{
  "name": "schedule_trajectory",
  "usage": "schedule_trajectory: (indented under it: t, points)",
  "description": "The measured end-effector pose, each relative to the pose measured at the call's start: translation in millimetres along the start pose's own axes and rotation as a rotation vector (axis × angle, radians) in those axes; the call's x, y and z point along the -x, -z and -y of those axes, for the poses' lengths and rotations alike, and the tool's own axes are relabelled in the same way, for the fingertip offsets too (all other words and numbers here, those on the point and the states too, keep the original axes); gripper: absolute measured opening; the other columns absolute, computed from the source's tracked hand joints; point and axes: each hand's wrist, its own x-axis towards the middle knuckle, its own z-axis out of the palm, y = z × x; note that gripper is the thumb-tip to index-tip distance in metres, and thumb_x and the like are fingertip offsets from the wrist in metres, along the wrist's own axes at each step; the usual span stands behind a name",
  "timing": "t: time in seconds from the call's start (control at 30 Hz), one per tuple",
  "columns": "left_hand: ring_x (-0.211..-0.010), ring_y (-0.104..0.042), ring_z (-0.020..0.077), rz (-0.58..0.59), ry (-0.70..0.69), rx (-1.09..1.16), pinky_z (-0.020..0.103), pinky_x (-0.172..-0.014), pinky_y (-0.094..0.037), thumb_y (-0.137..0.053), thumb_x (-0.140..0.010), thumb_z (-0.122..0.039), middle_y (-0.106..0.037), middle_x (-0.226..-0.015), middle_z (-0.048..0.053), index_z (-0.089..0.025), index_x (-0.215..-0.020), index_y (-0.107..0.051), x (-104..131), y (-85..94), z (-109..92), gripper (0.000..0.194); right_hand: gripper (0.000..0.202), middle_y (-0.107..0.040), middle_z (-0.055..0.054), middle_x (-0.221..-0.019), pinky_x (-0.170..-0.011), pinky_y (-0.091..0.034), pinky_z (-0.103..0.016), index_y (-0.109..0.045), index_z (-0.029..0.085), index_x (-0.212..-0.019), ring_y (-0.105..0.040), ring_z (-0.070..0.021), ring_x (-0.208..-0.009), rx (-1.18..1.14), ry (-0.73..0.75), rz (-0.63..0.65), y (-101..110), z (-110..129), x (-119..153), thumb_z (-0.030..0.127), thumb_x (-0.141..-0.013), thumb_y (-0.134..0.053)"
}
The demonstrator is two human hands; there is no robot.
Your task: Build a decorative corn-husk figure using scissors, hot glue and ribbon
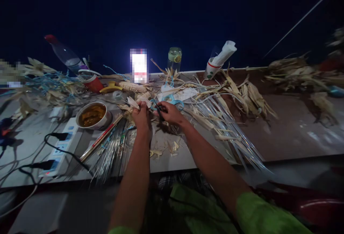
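Observation:
My left hand (pixel 141 115) is closed, pinching a pale piece of corn husk (pixel 132 103) between thumb and fingers. Just to its right, my right hand (pixel 170 114) is closed around a pair of dark scissors (pixel 158 110), their blades partly hidden by the fingers. Both hands are close together, low over the table. Light blue ribbon or tape (pixel 176 102) lies behind the right hand. Beyond the left hand rests a corn cob (pixel 131 86). Small husk scraps (pixel 174 147) are scattered on the table between my forearms.
At left are a bowl of amber liquid (pixel 94 115), a power strip (pixel 63 148) with plugged cables and a bundle of thin wires (pixel 110 158). Clear rods (pixel 236 133) and dried husks (pixel 251 98) lie right. A lit screen (pixel 139 65), bottle (pixel 174 57) and paper cup (pixel 212 68) stand behind.

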Motion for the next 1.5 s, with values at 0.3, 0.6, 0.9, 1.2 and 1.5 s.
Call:
schedule_trajectory:
  t: [0.3,0.6,0.9,1.2,1.5]
  points:
    - [-0.04,-0.036,0.0044,-0.042,-0.005,-0.013,0.019,-0.041,-0.026,-0.071,-0.055,-0.044,-0.04,-0.049,-0.008,-0.016,-0.073,-0.047,-5,2.5,6,0.041,0.045,-0.062,0.0,-0.074,-0.061,-0.037,-0.023,-0.057,0.02,-0.102,-0.054,-0.0128,-0.067,0.364,0.034,0.042,7,12,8,0.052,-0.071,-0.056]
    - [-0.042,-0.036,0.0044,-0.046,-0.027,-0.118,0.019,-0.043,-0.03,-0.066,-0.06,-0.047,-0.04,-0.05,-0.007,-0.015,-0.074,-0.05,-9,8.1,12,0.038,0.05,-0.067,-0.005,-0.082,-0.062,-0.035,-0.026,-0.056,0.022,-0.108,-0.059,-0.0192,-0.075,0.57,0.048,0.068,16,24,13,0.055,-0.07,-0.055]
    - [-0.043,-0.035,0.0059,-0.021,-0.065,-0.185,0.02,-0.044,-0.03,-0.063,-0.064,-0.049,-0.041,-0.051,-0.006,-0.015,-0.073,-0.052,-12,13.3,15,0.037,0.046,-0.067,-0.005,-0.082,-0.06,-0.034,-0.026,-0.057,0.022,-0.106,-0.059,-0.0201,-0.074,0.63,0.06,0.081,18,24,13,0.051,-0.07,-0.056]
    - [-0.04,-0.033,0.0055,-0.014,-0.058,-0.218,0.02,-0.041,-0.027,-0.063,-0.064,-0.05,-0.038,-0.048,-0.006,-0.016,-0.066,-0.047,-11,12.5,15,0.038,0.044,-0.067,-0.003,-0.082,-0.06,-0.034,-0.024,-0.059,0.023,-0.102,-0.058,-0.0166,-0.07,0.506,0.034,0.084,19,22,12,0.052,-0.069,-0.057]
    - [-0.039,-0.031,0.0048,-0.04,-0.031,-0.199,0.02,-0.039,-0.026,-0.064,-0.06,-0.054,-0.036,-0.047,-0.007,-0.017,-0.065,-0.045,-9,9.5,10,0.042,0.039,-0.063,-0.002,-0.077,-0.06,-0.035,-0.022,-0.061,0.02,-0.094,-0.053,-0.0121,-0.066,0.37,0.053,0.124,19,20,10,0.049,-0.068,-0.059]
